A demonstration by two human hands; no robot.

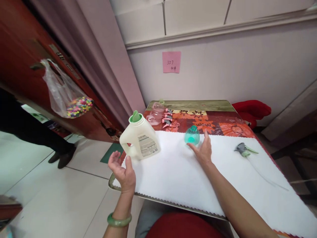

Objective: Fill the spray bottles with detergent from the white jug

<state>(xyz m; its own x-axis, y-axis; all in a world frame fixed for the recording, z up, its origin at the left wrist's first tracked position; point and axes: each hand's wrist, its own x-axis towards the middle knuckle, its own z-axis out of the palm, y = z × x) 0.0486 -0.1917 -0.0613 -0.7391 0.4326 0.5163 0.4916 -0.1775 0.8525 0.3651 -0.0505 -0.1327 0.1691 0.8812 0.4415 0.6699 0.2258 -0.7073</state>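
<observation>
A white detergent jug (148, 140) with a green pour spout in its uncapped mouth stands upright on the white mat (170, 168). In front of its handle, off the table's left edge, my left hand (123, 172) is raised with fingers apart, holding nothing. A small clear green spray bottle (192, 136), without its top, stands in the middle of the mat. Beside it is my right hand (204, 150), thumb and fingers spread near its right side; whether they touch it I cannot tell. The grey and green spray head (244, 149) lies at the right, its thin tube trailing over the mat.
Pink clear bottles (156, 114) and several grey and pink spray heads (167, 119) lie at the back left of the table. A plastic bag of colourful bits (79, 106) hangs from the door handle. A person's leg (37, 132) is at the left. A pink note (171, 62) is on the wall.
</observation>
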